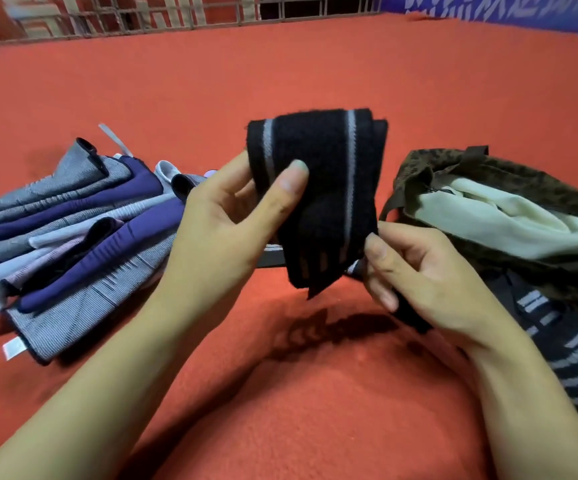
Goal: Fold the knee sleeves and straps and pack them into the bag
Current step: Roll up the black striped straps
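Left hand pinches the folded black strap; right hand grips its tail, seemingly. Loosen either, the fold springs open short of the bag.

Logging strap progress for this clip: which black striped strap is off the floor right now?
The folded black strap at centre, held up by both hands, left hand pinching it. The other striped strap lies on the red floor, lower right.

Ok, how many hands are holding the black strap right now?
2. The left hand holds the folded strap upright; the right hand pinches its lower tail.
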`<act>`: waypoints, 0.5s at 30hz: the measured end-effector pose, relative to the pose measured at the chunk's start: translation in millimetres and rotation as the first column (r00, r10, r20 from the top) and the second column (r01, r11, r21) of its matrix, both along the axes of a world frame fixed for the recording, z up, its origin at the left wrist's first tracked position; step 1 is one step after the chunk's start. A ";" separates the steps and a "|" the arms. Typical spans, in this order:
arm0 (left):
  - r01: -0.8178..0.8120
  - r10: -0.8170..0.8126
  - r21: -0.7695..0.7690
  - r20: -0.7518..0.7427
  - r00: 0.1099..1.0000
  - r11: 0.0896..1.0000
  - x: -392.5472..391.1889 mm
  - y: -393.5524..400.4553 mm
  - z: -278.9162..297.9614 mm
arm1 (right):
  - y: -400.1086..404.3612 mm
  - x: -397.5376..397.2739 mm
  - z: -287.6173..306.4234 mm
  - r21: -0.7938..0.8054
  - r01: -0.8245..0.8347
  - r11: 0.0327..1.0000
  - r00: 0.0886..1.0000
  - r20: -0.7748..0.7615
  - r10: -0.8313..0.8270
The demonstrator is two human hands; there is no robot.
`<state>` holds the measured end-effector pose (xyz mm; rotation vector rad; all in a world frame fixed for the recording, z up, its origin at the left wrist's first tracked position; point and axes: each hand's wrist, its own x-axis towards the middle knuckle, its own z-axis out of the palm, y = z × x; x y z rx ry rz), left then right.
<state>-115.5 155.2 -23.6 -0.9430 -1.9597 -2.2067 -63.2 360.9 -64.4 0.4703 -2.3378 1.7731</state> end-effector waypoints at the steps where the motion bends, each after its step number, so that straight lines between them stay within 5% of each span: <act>1: -0.012 0.010 0.032 0.053 0.999 0.999 -1.1 0.2 0.3 | 0.5 -0.6 -1.2 -0.007 -0.011 1.000 1.000 -0.002 0.011; 7: -0.025 0.013 0.090 0.127 0.992 0.996 -8.2 5.0 -10.4 | -10.5 -8.0 -12.1 0.218 0.120 0.969 0.992 -0.071 -0.107; 15: -0.053 0.044 -0.143 -0.068 0.997 0.988 -16.6 7.6 -28.7 | -19.3 -11.1 -18.2 0.110 0.047 0.993 0.996 0.073 -0.056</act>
